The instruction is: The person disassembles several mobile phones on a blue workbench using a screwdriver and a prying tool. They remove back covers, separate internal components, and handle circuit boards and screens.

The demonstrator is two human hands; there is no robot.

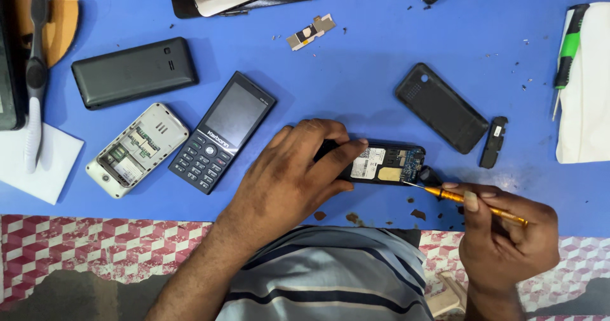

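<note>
Blue counter [356, 60] scattered with phone parts, red-and-white checked edge below, opened phone [381, 163] with white label pinned under left hand [289, 175], yellow screwdriver [473, 203] pinched by right hand [508, 238]

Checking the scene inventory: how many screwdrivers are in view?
2: an orange-handled screwdriver in the right hand, and a green-and-black screwdriver on white cloth at right. Others may lie out of frame.

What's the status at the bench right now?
Left hand pins opened phone down. Right hand holds orange screwdriver, tip at phone's edge. Back cover lies apart.
</note>
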